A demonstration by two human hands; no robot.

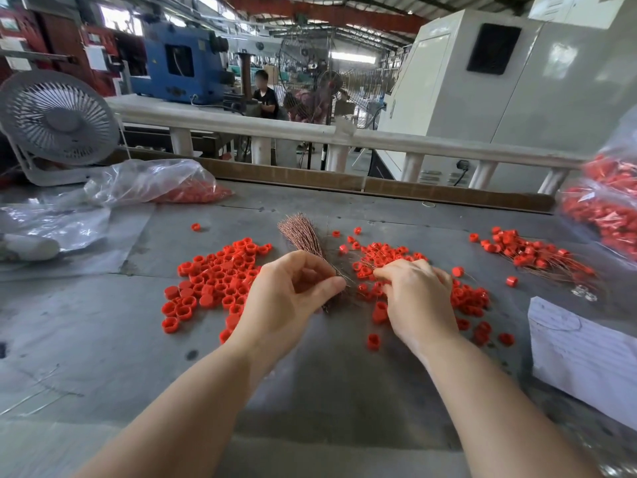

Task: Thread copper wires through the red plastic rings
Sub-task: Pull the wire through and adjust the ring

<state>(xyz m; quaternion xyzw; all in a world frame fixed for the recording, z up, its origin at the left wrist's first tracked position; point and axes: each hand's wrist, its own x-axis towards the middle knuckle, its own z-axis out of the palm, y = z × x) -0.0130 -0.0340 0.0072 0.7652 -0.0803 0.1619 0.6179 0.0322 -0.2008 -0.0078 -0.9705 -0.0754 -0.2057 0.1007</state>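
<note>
A bundle of thin copper wires (pixel 301 232) lies fanned out on the grey table (pixel 103 322), pointing away from me. My left hand (pixel 289 294) pinches wire strands at the bundle's near end between thumb and fingers. My right hand (pixel 417 298) lies with curled fingers over a heap of red plastic rings (pixel 468 298); its fingertips pinch something small, and I cannot tell whether that is a wire or a ring. A second heap of loose red rings (pixel 213 281) lies left of my left hand. Rings with wires through them (pixel 531 253) are piled at the right.
A white desk fan (pixel 58 122) stands at the back left beside a clear bag of red rings (pixel 162 182). More bagged rings (pixel 606 201) sit at the right edge, with white paper (pixel 582 353) below. A wooden strip and white railing (pixel 275 127) bound the far side.
</note>
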